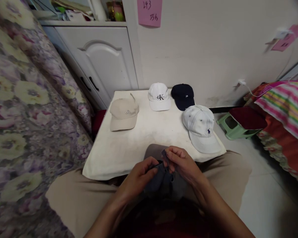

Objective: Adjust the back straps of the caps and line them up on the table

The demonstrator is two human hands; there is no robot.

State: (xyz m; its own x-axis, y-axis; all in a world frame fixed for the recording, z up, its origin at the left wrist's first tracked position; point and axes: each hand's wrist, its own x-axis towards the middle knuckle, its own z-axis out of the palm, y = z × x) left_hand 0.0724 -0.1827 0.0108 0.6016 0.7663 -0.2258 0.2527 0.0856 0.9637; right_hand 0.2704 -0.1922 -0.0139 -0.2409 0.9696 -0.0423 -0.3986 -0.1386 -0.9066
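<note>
From my remote seat I see a beige cap (124, 114) at ten o'clock on the table (151, 129); the left hand (141, 172) pinching the edge of the dark grey cap (157, 180), at six o'clock over the lap; the right hand (180, 163) gripping what looks like its strap (164, 153). I'd steady the left and keep that strap flat, untwisted.

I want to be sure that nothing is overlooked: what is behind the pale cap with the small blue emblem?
Behind it, slightly to the left, the navy cap is mostly visible. Whatever the pale cap covers from this angle cannot be seen.
</note>
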